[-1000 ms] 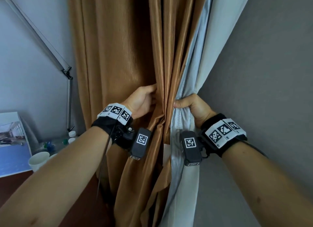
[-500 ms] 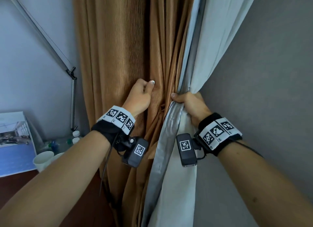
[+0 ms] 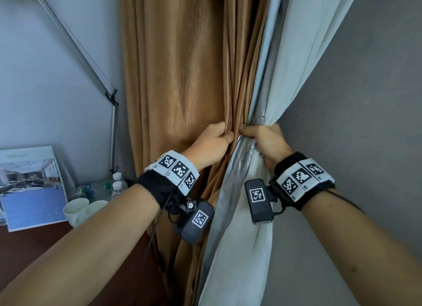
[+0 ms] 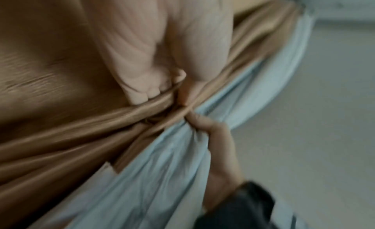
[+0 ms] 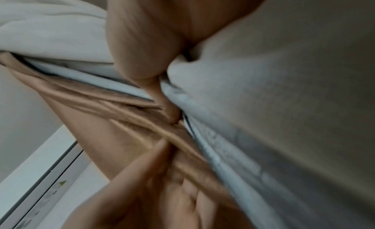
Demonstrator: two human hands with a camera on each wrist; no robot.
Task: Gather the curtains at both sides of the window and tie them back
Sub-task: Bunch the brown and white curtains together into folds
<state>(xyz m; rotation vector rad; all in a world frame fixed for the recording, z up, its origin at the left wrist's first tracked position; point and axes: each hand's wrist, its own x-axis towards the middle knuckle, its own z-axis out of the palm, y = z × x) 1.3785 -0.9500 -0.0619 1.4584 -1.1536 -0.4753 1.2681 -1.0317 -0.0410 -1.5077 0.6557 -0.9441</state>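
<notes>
Against a grey wall (image 3: pixel 365 100), beside a dark counter (image 3: pixel 34 241) with paper cups (image 3: pixel 75 211), hangs the brown curtain (image 3: pixel 182 77) with its pale lining (image 3: pixel 296 65). The left hand (image 3: pixel 209 145) curls its fingers (image 4: pixel 142 89) round bunched brown folds. Just beside it, the right hand (image 3: pixel 266 143) grips the gathered lining edge.

- Your left hand (image 3: pixel 211 143) grips folds of the brown curtain (image 3: pixel 182 77).
- Your right hand (image 3: pixel 266 142) grips its pale lining (image 3: pixel 242 248).
- Two white cups (image 3: pixel 78 211) stand near the left edge.
</notes>
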